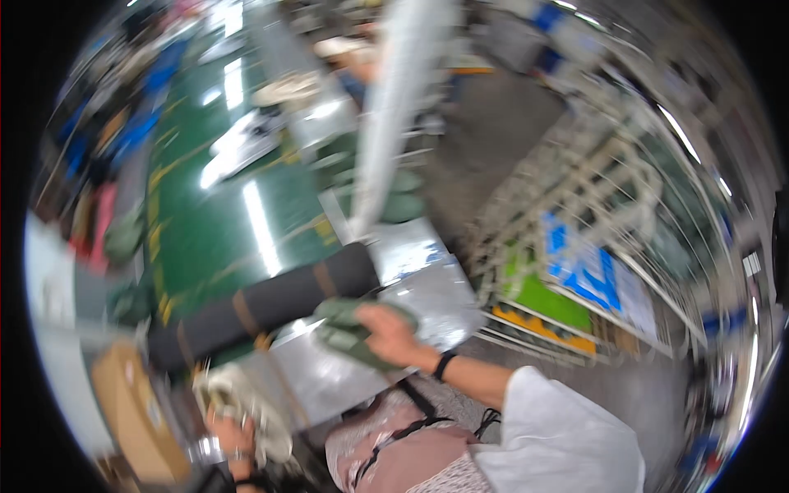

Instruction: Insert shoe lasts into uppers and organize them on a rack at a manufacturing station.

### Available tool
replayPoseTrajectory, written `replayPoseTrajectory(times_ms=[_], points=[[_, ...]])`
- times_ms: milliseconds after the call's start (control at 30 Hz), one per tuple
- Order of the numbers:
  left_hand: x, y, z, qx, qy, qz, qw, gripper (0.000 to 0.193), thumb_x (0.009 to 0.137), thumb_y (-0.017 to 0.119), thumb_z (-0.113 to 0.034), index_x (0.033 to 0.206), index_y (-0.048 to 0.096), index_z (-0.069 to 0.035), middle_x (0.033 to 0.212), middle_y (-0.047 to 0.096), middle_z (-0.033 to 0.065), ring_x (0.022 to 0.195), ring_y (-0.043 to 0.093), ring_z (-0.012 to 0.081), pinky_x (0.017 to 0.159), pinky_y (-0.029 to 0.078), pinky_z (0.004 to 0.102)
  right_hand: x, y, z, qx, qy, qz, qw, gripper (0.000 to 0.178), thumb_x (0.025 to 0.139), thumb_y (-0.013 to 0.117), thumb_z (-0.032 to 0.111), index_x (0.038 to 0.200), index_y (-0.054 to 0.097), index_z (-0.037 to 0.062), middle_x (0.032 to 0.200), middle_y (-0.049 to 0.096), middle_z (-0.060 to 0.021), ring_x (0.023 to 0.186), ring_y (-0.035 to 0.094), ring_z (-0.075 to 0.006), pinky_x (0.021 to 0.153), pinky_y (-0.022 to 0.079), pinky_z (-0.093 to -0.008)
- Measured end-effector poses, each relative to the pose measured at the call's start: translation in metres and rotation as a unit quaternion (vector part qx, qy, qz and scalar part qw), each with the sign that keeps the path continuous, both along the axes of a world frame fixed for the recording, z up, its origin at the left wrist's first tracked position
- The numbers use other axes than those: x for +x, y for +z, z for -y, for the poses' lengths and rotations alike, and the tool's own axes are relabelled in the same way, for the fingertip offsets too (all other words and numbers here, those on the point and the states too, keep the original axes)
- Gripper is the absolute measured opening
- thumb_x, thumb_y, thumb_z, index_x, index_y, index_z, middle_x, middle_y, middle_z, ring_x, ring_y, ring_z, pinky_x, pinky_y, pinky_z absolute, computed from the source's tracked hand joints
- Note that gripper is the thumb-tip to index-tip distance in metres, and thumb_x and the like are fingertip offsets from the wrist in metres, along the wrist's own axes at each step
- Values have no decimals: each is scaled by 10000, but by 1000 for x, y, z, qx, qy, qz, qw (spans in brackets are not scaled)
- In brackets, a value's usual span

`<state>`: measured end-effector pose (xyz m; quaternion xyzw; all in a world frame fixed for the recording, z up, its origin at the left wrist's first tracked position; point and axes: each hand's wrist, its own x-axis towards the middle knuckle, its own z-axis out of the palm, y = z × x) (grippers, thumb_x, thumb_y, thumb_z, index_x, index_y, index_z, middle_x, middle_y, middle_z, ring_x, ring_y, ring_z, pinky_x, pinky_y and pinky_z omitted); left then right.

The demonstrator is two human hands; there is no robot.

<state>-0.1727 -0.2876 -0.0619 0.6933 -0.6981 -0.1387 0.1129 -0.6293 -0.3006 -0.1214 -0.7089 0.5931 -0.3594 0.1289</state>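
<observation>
Motion blurs the whole view. At the metal-topped table edge, my right hand [390, 335] is closed on a folded green cloth piece [349, 333], its fingers over the top. Lower left, my left hand [233, 435] has its fingers bent on a cream cloth piece [267, 407] that hangs in loose folds. What lies under those fingers is hidden. Just beyond both hands, a thick dark roller [271, 304] wound with brown bands runs across the end of a green conveyor belt [197, 275].
A pale post [390, 123] rises beside the belt. White items [242, 148] lie farther along it. On the right stands a white wire cage [608, 181] holding green and blue-white packages. A cardboard box [136, 411] is at lower left. More green pieces [403, 201] sit behind the post.
</observation>
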Motion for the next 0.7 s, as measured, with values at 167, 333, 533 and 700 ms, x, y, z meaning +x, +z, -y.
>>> replayPoseTrajectory(times_ms=[167,333,533,700], points=[[32,-51,64,263,-80,209,938,692,796,702,-473,1297,626,-2,1417,470,261,1287,454,437,1088,355,458,18,5,-19,129,27,-85,988,601,755,780,328,1269,603,72,1524,314,-304,1406,290,-531,1138,282,-633],[64,-94,73,218,-134,292,922,706,850,723,-546,1284,607,-2,1231,672,193,1103,650,375,930,523,481,44,-2,9,219,-13,-108,970,499,694,837,361,1063,725,43,1537,314,-285,1450,262,-481,1164,200,-679],[63,-40,106,95,-287,38,952,584,776,820,-355,1191,658,23,1150,670,246,1061,637,416,911,519,477,54,-10,21,177,-58,-81,979,385,657,843,323,945,791,72,1390,435,-221,1388,340,-423,1150,235,-661],[9,37,205,6,-423,120,898,477,742,821,-275,1133,701,-30,1078,688,215,952,669,392,841,529,528,71,-15,15,271,-52,-95,957,413,679,843,339,972,792,53,1504,376,-221,1449,279,-420,1171,187,-687]])
